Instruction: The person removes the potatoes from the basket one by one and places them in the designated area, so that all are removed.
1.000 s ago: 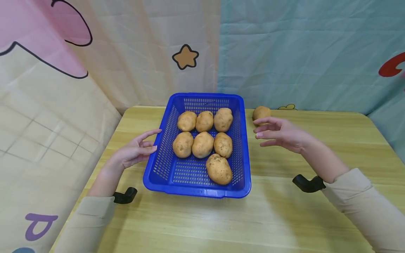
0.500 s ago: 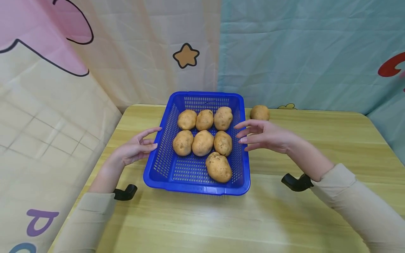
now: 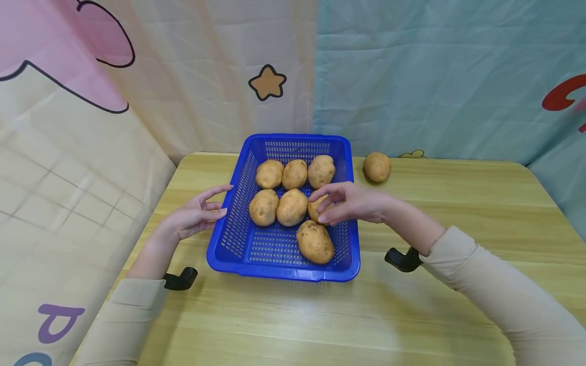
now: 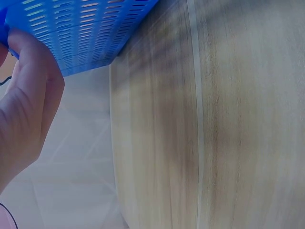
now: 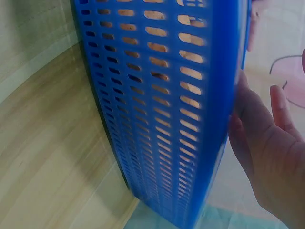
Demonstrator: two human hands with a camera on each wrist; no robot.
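A blue plastic basket [image 3: 284,273] with slotted walls holds several potatoes [image 3: 292,207]. My left hand [image 3: 194,216] grips its left rim, thumb on the rim and other fingers tucked below it; in the left wrist view the fingers [image 4: 35,62] meet the slotted wall. My right hand [image 3: 350,203] reaches over the right rim with fingers bent loosely and nothing between them. Its fingertips are right at a potato [image 3: 315,208] that they partly cover. Nearer the front lies a larger, spotted potato [image 3: 315,242]. In the right wrist view the right hand [image 5: 267,138] overlaps the rim.
One more potato [image 3: 377,167] lies on the wooden table [image 3: 458,213], right of the basket near the back edge. A printed curtain [image 3: 412,76] hangs behind the table and along its left side. Each wrist wears a black mount [image 3: 181,279].
My right hand has moved left, from beside the lone potato on the table to over the basket's right side. The left hand and the basket stay in place.
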